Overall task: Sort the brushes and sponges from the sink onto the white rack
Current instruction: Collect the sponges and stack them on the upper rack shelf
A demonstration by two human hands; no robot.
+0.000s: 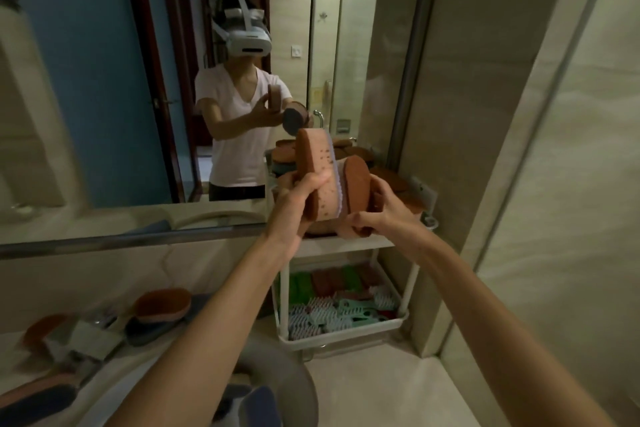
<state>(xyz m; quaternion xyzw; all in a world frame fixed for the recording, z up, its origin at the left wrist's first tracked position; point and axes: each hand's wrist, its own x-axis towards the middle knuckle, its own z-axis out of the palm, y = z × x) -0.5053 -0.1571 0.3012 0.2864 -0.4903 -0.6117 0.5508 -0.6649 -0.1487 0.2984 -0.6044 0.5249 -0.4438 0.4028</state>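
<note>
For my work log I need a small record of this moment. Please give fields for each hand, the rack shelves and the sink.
left hand: grips a brown sponge, upright
right hand: grips a second brown sponge
place: over the white rack, at its top shelf
top shelf: brown sponges piled
lower shelf: green and brown sponges, toothed brushes
sink: brushes lie there

I held two brown sponges [320, 173] upright above the white rack [346, 246], whose lower shelf carried brushes [332, 312].
</note>
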